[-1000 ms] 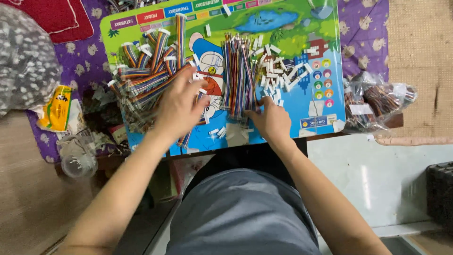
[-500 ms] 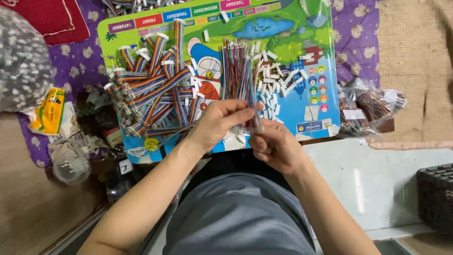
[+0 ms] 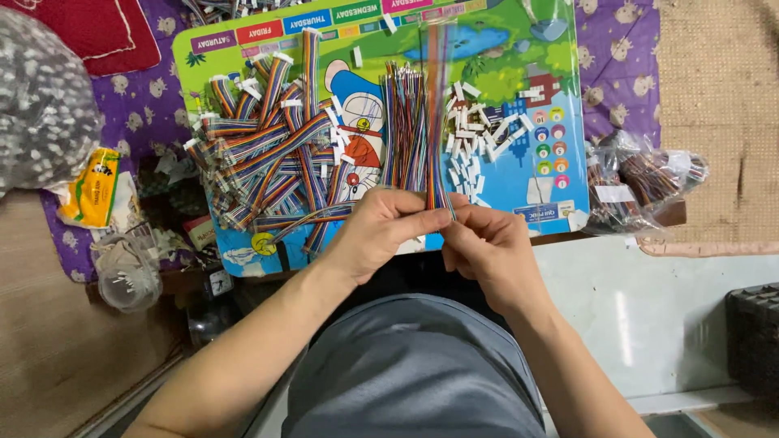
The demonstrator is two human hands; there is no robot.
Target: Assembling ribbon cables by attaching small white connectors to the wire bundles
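Both hands meet at the near edge of the colourful cartoon board [image 3: 519, 174], right over the person's lap. The left hand [image 3: 377, 231] and the right hand [image 3: 487, 243] are each pinched shut on the near end of one multicoloured ribbon cable [image 3: 438, 113], fingertips nearly touching each other. That cable's long axis runs straight away from the body, up across the board toward its far edge, so the held end is the close one and the free end is way out there. Neither hand is really nearer; they share the same spot (left comes in from the side, right from just below). Just left of the held cable lies a bundle of loose coloured wires [image 3: 402, 130], parallel to it. Further left is a messy heap of finished ribbon cables [image 3: 268, 154], and small white connector housings [image 3: 479, 146] are scattered to the right.
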